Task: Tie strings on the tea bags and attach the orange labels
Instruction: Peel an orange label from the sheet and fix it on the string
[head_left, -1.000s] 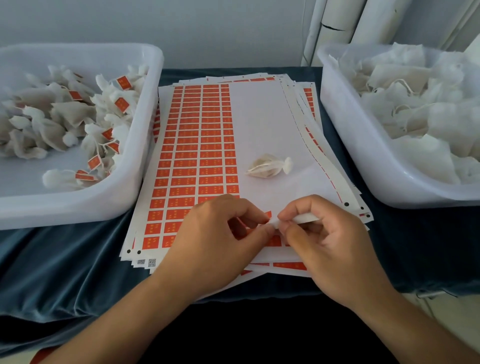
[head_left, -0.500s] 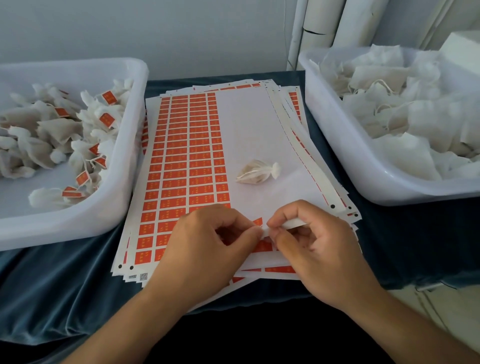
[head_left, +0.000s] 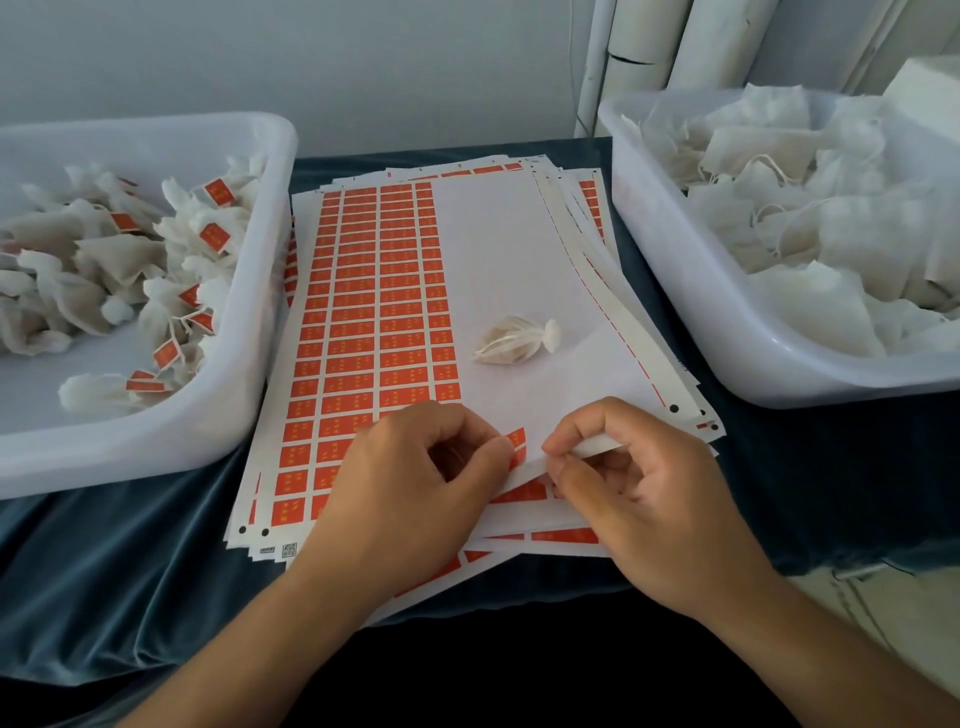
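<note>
Left hand (head_left: 415, 483) pinches orange label (head_left: 516, 445); right hand (head_left: 639, 483) pinches sheet edge (head_left: 592, 448). Label thin, sticky, floppy: grab corner.

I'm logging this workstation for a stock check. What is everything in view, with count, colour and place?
label sheets: a stack, white with orange labels, centre of the table.
tea bag: one, white, tied, lying on the top sheet.
orange label: one, partly peeled, at the left fingertips.
left bin: one, white plastic, holding labelled tea bags.
right bin: one, white plastic, holding unlabelled tea bags.
tablecloth: one, dark teal.
pipes: several, white, back right.
left hand: pinches the label.
right hand: pinches the sheet's lifted edge.
</note>
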